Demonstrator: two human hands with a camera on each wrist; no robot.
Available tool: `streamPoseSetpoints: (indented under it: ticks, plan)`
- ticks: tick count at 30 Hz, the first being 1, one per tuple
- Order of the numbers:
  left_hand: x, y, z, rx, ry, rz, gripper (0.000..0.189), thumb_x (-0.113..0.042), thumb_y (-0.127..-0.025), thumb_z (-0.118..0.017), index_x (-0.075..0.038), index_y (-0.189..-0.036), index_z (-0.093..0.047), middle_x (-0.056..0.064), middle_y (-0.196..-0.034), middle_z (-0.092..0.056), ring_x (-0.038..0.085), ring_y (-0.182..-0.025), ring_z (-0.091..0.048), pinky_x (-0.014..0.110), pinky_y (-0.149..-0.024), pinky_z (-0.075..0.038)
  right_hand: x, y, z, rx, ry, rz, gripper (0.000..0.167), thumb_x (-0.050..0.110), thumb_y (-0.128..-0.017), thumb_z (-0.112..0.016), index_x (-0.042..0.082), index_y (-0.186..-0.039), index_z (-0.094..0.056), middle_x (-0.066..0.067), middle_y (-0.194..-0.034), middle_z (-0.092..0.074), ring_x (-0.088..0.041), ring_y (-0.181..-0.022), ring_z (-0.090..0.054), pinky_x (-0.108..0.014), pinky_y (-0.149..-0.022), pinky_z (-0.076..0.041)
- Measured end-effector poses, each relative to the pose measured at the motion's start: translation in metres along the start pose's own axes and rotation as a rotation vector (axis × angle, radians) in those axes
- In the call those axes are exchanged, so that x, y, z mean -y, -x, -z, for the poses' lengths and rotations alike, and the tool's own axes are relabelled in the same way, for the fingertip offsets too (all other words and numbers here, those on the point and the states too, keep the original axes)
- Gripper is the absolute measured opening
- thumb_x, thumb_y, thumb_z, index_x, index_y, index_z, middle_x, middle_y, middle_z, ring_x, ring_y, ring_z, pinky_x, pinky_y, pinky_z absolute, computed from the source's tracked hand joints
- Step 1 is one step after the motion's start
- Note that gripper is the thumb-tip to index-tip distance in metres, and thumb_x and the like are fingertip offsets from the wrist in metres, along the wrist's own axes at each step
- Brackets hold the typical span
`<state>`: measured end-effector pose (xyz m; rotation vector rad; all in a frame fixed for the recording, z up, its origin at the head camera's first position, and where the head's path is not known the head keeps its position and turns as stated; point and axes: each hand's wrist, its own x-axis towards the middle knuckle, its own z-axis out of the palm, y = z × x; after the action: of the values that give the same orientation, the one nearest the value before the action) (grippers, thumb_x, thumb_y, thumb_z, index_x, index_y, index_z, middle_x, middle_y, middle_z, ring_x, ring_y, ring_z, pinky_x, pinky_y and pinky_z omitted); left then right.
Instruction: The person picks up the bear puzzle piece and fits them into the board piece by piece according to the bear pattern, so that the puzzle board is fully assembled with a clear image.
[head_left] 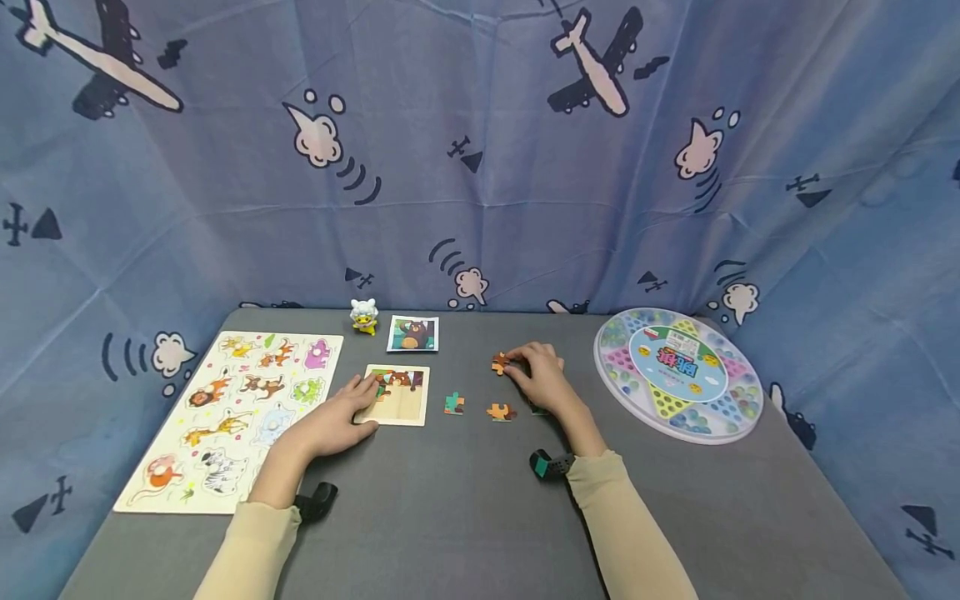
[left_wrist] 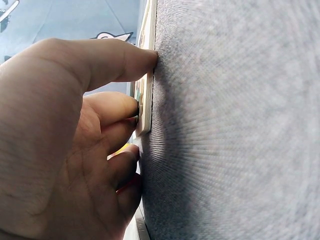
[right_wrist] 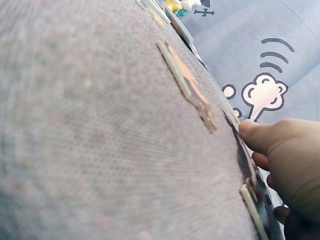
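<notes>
A small wooden puzzle board [head_left: 408, 408] lies on the table with several pieces fitted along its top and upper left, showing a brown bear. My left hand [head_left: 330, 425] holds it at the left side, thumb [left_wrist: 145, 59] at the near edge and index and middle fingertips on its top. Farther right, my right hand [head_left: 542, 377] pinches a brown and orange jigsaw piece [head_left: 498, 363] between thumb and fingers, low over the table. Two loose pieces lie between the hands, a green one [head_left: 453, 404] and an orange one [head_left: 501, 412]. A dark green piece [head_left: 538, 409] is partly hidden beneath my right wrist.
A bear picture card [head_left: 412, 333] and a small white and yellow figurine [head_left: 364, 317] stand behind the board. Left is a large animal puzzle board [head_left: 247, 400], partly under my left forearm. A round game box [head_left: 678, 375] lies at the right. A curtain [head_left: 480, 167] closes the back.
</notes>
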<state>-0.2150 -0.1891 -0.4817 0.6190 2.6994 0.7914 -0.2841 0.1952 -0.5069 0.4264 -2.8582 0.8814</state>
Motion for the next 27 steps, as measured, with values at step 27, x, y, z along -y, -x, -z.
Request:
streamPoseSetpoints:
  ticks: [27]
  plan:
    - [0.001, -0.002, -0.001, -0.006, -0.005, 0.015, 0.070, -0.023, -0.105, -0.064, 0.007, -0.161, -0.035, 0.022, -0.174, -0.022, 0.048, -0.161, -0.011, 0.064, -0.128, -0.018, 0.115, -0.003, -0.050, 0.038, -0.093, 0.160, 0.028, 0.024, -0.103, -0.072, 0.003, -0.122, -0.074, -0.015, -0.123, -0.068, -0.032, -0.116, -0.058, -0.053, -0.102, -0.048]
